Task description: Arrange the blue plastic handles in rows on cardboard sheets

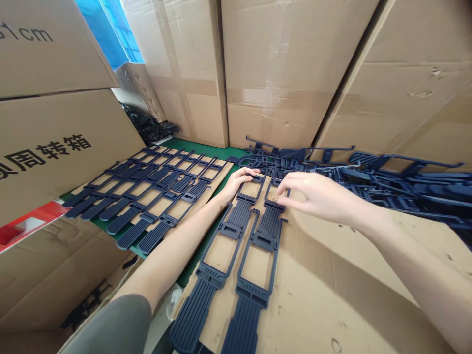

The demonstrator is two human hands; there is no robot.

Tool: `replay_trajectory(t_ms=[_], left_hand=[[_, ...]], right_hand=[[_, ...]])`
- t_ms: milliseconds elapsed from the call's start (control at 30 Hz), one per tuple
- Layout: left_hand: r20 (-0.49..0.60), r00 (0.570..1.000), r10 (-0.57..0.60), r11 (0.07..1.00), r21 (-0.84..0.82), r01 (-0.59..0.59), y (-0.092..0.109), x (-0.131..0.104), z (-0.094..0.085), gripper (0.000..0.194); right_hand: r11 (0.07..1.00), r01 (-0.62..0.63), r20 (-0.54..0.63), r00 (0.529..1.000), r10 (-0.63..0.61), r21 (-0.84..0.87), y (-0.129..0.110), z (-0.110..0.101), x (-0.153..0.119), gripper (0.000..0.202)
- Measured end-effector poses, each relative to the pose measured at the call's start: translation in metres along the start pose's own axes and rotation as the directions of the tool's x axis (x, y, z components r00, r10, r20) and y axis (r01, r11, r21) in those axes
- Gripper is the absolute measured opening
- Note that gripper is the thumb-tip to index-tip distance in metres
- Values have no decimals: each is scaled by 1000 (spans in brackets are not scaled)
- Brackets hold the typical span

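Observation:
Two lengthwise rows of dark-blue plastic pieces, each with a ribbed tongue and an open rectangular frame, lie on the cardboard before me. My left hand (239, 184) is at the far end of the left row, its thumb and fingers closed about the end of a frame piece (240, 210). Over the far end of the right row, my right hand (309, 191) is curved, with thumb and forefinger apart beside another frame piece (271, 215). Its other fingers are partly hidden. Nearer me lie a left ribbed piece (197, 307) and a right ribbed piece (245, 314).
At the left, several rows of similar pieces (147, 191) lie on another cardboard sheet (217, 183) over a green surface (201, 148). A tangled pile of dark pieces (368, 177) is at the back right. Large cartons (287, 69) stand behind, and printed boxes (55, 147) at the left.

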State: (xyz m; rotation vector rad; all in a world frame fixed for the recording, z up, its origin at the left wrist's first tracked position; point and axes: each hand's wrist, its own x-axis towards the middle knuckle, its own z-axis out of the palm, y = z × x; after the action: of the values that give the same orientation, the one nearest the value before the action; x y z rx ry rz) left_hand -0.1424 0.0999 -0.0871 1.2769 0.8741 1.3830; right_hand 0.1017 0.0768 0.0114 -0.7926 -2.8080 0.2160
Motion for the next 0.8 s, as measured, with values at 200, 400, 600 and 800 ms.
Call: replay_trajectory(t_ms=[200,400,600,800], left_hand=[[0,1000,6,999,47,-6,0,2,-2,14],[-14,1000,-7,999,34,8,-2,4,-4,16],[-28,1000,-14,999,41,15,-1,5,-4,17],[-35,999,-5,999,43,6,-1,7,-5,17]], right_hand=[[845,-451,-165,892,420,-286,96,20,-12,33],[824,-460,-150,888,435,-331,124,38,-25,22],[854,-429,-212,901,379,-293,124,45,-22,39],[913,-319,-157,945,287,-253,125,47,-19,40]])
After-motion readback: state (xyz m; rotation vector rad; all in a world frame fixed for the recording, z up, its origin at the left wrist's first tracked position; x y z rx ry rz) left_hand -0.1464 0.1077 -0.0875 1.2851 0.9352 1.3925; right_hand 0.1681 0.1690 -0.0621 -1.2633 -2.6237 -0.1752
